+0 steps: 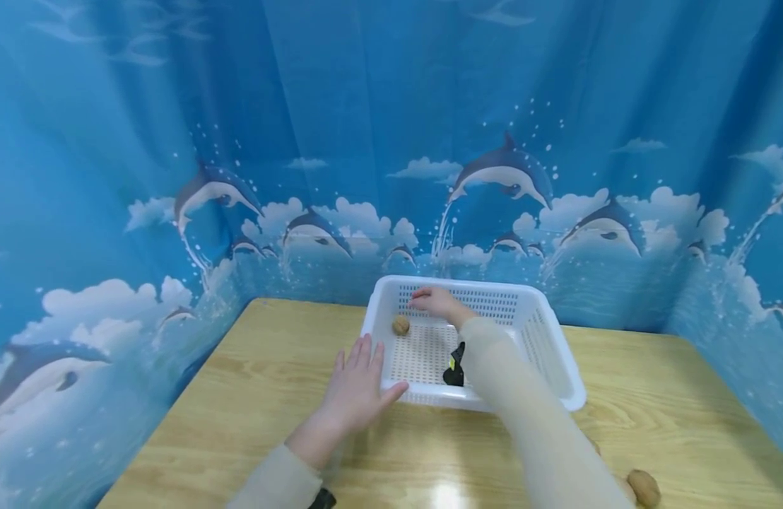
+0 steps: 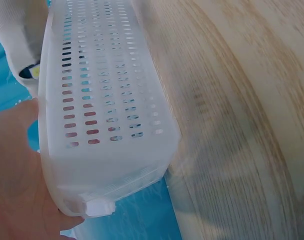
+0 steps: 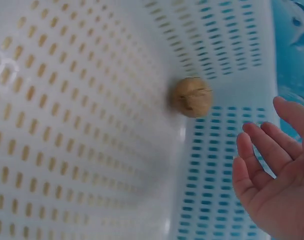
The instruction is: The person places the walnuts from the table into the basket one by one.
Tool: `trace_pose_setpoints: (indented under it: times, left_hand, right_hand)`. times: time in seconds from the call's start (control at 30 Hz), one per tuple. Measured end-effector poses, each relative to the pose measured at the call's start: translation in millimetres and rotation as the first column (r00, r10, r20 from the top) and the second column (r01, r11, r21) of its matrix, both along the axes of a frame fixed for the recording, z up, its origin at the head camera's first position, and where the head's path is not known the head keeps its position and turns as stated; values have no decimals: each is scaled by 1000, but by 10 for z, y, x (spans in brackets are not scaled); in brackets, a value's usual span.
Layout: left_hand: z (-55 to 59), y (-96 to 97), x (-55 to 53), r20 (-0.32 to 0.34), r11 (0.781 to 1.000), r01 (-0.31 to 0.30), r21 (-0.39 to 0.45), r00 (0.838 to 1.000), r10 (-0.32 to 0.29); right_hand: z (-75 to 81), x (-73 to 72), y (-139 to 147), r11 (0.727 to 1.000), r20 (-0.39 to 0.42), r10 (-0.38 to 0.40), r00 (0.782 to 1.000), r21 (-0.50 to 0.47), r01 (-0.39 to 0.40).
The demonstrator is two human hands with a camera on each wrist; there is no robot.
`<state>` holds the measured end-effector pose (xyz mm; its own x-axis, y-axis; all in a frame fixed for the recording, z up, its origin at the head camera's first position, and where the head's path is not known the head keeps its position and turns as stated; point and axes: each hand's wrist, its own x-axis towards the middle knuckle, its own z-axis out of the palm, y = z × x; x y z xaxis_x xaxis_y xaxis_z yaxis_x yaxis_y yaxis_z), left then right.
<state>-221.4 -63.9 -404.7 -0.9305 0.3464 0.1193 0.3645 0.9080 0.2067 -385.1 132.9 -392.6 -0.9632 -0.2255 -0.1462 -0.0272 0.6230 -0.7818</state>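
Observation:
A white plastic basket (image 1: 423, 393) with slotted walls stands on the wooden table. One walnut (image 1: 401, 325) lies inside it, by the left wall; the right wrist view shows the same walnut (image 3: 192, 97) in a corner. My right hand (image 1: 439, 302) is over the far left part of the basket, its fingers loosely bent and nothing in them. In the right wrist view the palm (image 3: 287, 190) shows bare beside the slotted wall. My left hand (image 1: 355, 387) lies at the basket's near left corner, fingers spread along the rim.
More walnuts (image 1: 644, 488) lie on the table (image 1: 251, 396) at the near right, partly hidden by the right sleeve (image 1: 525, 396). A black device (image 1: 455, 366) shows at the right wrist. Behind the table hangs a blue dolphin curtain (image 1: 366, 141).

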Motion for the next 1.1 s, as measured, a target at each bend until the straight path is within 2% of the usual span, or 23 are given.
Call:
trace_pose_setpoints:
  times: [0.27, 0.5, 0.77, 0.93, 1.1]
  left_hand:
    - [11, 10, 6, 33, 1000, -11, 27, 999, 10]
    - [22, 6, 5, 31, 1000, -5, 22, 1000, 4]
    - [20, -3, 9, 68, 1000, -3, 9, 998, 2]
    - [14, -1, 10, 64, 1000, 4, 5, 998, -4]
    - [20, 18, 2, 56, 1000, -3, 14, 998, 2]
  right_hand:
    - [456, 143, 440, 996, 30, 16, 999, -87, -14]
    - [672, 385, 816, 994, 39, -12, 999, -112, 16]
    - [670, 678, 1149, 992, 34, -7, 999, -123, 11]
    - [638, 887, 1331, 990, 25, 13, 1000, -137, -9]
    - [606, 1093, 1526, 989, 1, -2, 1000, -148, 2]
